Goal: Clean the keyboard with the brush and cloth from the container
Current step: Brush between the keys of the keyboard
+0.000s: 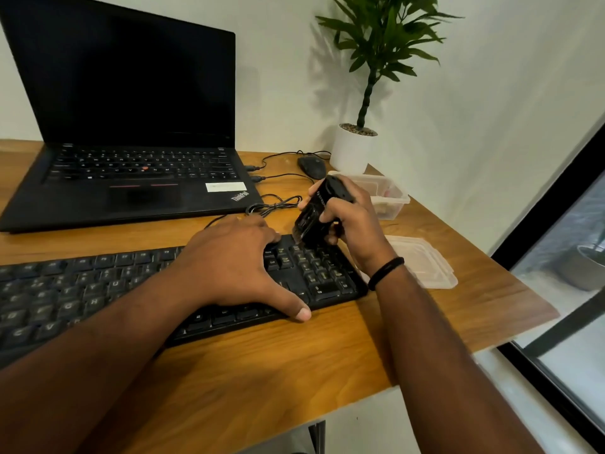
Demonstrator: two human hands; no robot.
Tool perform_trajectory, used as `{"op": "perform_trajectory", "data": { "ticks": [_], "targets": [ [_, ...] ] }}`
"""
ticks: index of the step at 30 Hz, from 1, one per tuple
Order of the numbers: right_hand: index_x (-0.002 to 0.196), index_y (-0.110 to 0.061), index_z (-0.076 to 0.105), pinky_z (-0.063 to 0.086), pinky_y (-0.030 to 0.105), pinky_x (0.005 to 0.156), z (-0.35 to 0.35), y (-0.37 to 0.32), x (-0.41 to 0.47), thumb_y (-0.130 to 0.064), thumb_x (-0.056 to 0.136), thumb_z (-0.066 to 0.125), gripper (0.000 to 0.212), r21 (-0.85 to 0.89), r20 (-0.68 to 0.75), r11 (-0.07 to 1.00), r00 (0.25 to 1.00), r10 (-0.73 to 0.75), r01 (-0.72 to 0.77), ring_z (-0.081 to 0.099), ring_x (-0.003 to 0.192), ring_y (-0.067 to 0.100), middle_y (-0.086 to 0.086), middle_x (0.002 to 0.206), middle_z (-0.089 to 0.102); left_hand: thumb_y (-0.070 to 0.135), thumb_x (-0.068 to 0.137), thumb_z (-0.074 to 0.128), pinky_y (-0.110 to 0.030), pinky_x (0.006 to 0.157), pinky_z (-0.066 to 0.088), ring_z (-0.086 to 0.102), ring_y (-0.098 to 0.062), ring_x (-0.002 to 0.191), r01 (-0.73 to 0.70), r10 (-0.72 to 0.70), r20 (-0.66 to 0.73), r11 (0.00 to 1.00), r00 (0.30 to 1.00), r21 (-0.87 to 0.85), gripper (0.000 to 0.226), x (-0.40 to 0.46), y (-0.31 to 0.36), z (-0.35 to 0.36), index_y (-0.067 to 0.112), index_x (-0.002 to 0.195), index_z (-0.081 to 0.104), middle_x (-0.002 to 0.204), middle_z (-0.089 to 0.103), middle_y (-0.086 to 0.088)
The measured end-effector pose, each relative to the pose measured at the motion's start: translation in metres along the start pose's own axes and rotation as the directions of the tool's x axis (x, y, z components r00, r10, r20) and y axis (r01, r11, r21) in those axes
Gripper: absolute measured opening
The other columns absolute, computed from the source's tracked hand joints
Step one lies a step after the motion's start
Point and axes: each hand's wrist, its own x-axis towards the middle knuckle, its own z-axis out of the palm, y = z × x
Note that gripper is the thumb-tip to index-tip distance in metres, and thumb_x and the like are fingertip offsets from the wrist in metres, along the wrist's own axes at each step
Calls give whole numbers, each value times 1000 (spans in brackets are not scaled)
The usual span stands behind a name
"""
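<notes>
We note the counter (pixel 294 365) as wood-look, warm brown with visible grain and a soft sheen. Keyboard (pixel 49 290): black matt plastic, keys dull. Brush (pixel 316 209): black glossy plastic body with dark bristles at its lower end. Container (pixel 389 194) and its lid (pixel 422 260): clear, smooth plastic. Laptop (pixel 131 126): matt black shell, glossy screen. Plant pot (pixel 352 152): smooth, matt white

We lose the left end of the keyboard (pixel 131 290) past the frame's edge, and the left hand (pixel 235 267) covers its middle keys. The brush (pixel 312 213) is half wrapped by the right hand (pixel 353 224), its bristles blurred. Behind the keyboard, what lies in the container (pixel 389 198) is too hazy to tell.
</notes>
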Motion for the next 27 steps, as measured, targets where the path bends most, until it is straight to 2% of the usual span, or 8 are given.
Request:
{"op": "perform_trajectory", "data": {
  "ticks": [3, 6, 8, 11, 15, 20, 23, 27],
  "targets": [
    [90, -5, 60, 55, 35, 59, 2, 5, 6, -3, 56, 59, 34, -102, -41, 993, 997, -64, 60, 68, 85, 25, 16, 88, 70, 105, 34, 52, -35, 90, 46, 44, -13, 124, 5, -5, -5, 1000, 1000, 6, 135, 1, -1, 1, 33, 147, 42, 140, 45, 17],
    [86, -12, 62, 57, 52, 79, 1, 9, 8, -10, 52, 66, 34, -228, -99, 967, 985, -141, 115, 68, 90, 30, 10, 87, 71, 106, 32, 51, -34, 84, 44, 44, -13, 119, 11, -11, -23, 1000, 1000, -1, 133, 2, -2, 2, 34, 145, 46, 134, 48, 18],
    [86, -15, 62, 59, 46, 77, -2, 9, 6, -8, 56, 66, 31, -203, -168, 970, 972, -165, 130, 68, 88, 26, 9, 87, 72, 107, 31, 51, -34, 83, 43, 44, -12, 118, 10, -10, -24, 1000, 1000, -3, 134, 3, -2, 3, 35, 145, 46, 134, 48, 19],
    [84, -11, 60, 50, 23, 56, -13, 5, 6, -5, 64, 64, 21, -64, -315, 987, 935, -162, 150, 67, 78, 24, 19, 86, 69, 106, 32, 53, -34, 84, 42, 43, -12, 120, 12, -12, -19, 1000, 1000, -14, 135, 3, -2, 3, 35, 146, 43, 136, 47, 19],
    [70, -11, 60, 48, 30, 59, -16, 6, 7, -12, 78, 65, 9, -21, -396, 994, 912, -106, 107, 60, 68, 18, 2, 66, 60, 106, 32, 52, -35, 88, 43, 42, -12, 122, 16, -16, -17, 1000, 1000, -17, 136, 2, -2, 3, 34, 147, 42, 139, 45, 19],
    [75, 7, 62, 55, 43, 65, -14, 7, 4, -13, 83, 62, 22, -104, -253, 993, 964, -83, 59, 62, 62, 27, 28, 70, 61, 106, 32, 52, -35, 90, 45, 42, -13, 123, 21, -21, -17, 1000, 1000, -13, 137, 2, -2, 3, 33, 148, 41, 140, 45, 18],
    [73, 5, 64, 55, 41, 66, -21, 3, 0, -8, 84, 59, 17, -38, -39, 999, 999, -8, 7, 61, 59, 29, 20, 66, 59, 106, 29, 50, -37, 93, 45, 42, -14, 127, 19, -20, -13, 1000, 1000, -18, 141, 2, -1, 3, 32, 149, 41, 143, 44, 17],
    [74, 3, 61, 56, 34, 63, -27, 1, 1, -15, 77, 59, 18, 26, 72, 998, 996, 53, -56, 63, 57, 26, 13, 65, 60, 106, 28, 49, -36, 90, 43, 42, -14, 128, 16, -17, -10, 1000, 1000, -16, 142, 2, 0, 2, 32, 149, 41, 143, 44, 17]
  ]
}}
